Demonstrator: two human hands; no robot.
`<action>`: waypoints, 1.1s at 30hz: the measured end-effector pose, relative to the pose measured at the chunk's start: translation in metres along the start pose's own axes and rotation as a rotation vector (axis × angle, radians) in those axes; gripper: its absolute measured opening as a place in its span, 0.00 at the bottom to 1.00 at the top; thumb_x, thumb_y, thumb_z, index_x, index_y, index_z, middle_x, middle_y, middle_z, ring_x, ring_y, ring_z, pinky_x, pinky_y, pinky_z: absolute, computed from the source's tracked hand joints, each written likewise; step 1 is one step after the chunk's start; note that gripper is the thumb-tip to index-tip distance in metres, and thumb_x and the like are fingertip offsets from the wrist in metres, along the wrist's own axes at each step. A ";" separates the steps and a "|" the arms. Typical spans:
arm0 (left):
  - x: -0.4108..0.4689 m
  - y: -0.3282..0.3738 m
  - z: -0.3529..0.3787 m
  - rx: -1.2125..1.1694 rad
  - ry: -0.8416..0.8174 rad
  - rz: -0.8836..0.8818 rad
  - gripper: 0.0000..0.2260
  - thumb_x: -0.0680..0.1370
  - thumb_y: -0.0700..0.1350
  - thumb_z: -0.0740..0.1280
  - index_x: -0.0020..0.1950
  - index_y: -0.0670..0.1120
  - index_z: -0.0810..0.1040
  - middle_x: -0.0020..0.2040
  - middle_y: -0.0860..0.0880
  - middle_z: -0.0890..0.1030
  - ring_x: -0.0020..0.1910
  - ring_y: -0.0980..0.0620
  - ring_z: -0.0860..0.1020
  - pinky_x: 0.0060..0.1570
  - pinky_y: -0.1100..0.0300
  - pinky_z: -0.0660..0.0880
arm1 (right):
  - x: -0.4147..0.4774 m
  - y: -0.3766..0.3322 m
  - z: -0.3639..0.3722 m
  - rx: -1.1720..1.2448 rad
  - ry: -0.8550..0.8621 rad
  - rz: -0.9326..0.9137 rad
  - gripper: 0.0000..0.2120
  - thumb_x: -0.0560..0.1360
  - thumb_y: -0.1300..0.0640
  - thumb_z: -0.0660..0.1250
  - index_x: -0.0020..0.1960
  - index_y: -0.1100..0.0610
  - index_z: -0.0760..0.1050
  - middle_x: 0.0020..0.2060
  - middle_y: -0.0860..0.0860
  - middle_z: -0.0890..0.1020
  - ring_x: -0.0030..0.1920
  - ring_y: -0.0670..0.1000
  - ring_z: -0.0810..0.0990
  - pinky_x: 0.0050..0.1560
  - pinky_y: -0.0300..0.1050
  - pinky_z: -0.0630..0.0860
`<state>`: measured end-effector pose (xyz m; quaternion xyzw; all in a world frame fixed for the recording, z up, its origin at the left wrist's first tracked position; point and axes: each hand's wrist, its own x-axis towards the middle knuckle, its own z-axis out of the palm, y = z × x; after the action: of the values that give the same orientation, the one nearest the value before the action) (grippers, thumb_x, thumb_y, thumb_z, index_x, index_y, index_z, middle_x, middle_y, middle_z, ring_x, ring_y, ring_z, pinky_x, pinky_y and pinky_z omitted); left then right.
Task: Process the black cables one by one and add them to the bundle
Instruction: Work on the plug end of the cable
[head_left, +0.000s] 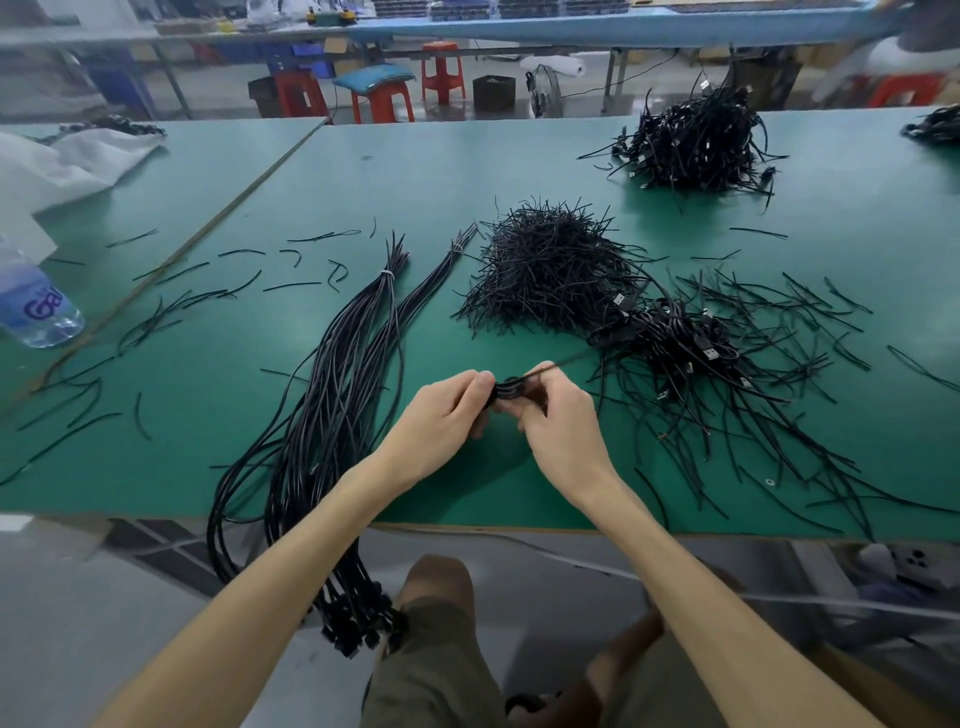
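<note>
My left hand and my right hand meet just above the green table, near its front edge. Between them they hold a small coiled black cable, fingers of both curled round it. A thin black tie strand runs up and to the right from my right fingers. The bundle of long black cables, bound with a white tie near its far end, lies to the left and hangs over the table's front edge. A heap of coiled black cables lies to the right.
A mound of short black ties sits behind my hands, and loose ties are scattered left and right. Another cable heap stands at the back right. A water bottle and white bags are at the left.
</note>
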<state>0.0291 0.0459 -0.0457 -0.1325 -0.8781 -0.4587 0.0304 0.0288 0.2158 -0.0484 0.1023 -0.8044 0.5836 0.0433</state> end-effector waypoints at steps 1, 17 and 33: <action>-0.001 0.000 0.001 0.055 0.007 0.022 0.22 0.87 0.58 0.53 0.42 0.47 0.76 0.34 0.53 0.79 0.33 0.52 0.76 0.37 0.54 0.72 | 0.000 -0.001 -0.001 0.024 0.019 0.004 0.08 0.78 0.63 0.70 0.44 0.54 0.75 0.35 0.43 0.83 0.35 0.39 0.78 0.40 0.31 0.72; -0.006 0.006 -0.031 -0.001 0.067 0.111 0.15 0.82 0.34 0.66 0.63 0.51 0.79 0.54 0.52 0.79 0.46 0.55 0.80 0.43 0.61 0.76 | 0.000 -0.003 -0.003 0.015 0.003 -0.035 0.11 0.78 0.69 0.66 0.40 0.57 0.71 0.32 0.56 0.81 0.33 0.52 0.77 0.37 0.40 0.72; -0.007 0.042 -0.020 0.589 0.108 0.427 0.12 0.83 0.52 0.66 0.56 0.44 0.79 0.48 0.52 0.83 0.43 0.54 0.74 0.50 0.65 0.62 | 0.005 0.005 -0.008 0.161 -0.043 -0.025 0.12 0.78 0.70 0.64 0.42 0.55 0.74 0.30 0.46 0.77 0.33 0.47 0.73 0.39 0.47 0.71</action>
<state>0.0452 0.0514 -0.0017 -0.2741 -0.9222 -0.1760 0.2085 0.0226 0.2247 -0.0501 0.1282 -0.7544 0.6433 0.0251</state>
